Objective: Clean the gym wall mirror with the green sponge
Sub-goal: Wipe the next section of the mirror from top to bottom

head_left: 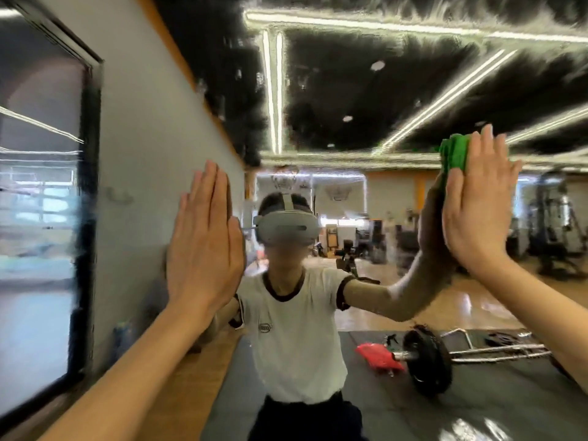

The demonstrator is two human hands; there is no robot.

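a person stands facing a gym wall mirror (350, 90), both arms raised. the right hand (477, 198) sits at about 2 o'clock in the view, fingers straight and together, palm pressing a green sponge (455, 152) flat against the glass. the sponge lies between palm and mirror, its top edge showing past the fingertips toward 11 o'clock of the hand. the left hand (203, 243), at about 9 o'clock, is flat on the glass too, fingers straight and close together, holding nothing. the reflection shows the person in a white t-shirt (299, 338) and a headset (286, 229). at 5 o'clock in the reflection, a barbell (429, 361) lies on a dark floor mat (477, 405), with a red object (378, 358) touching its end. the picture is blurred.
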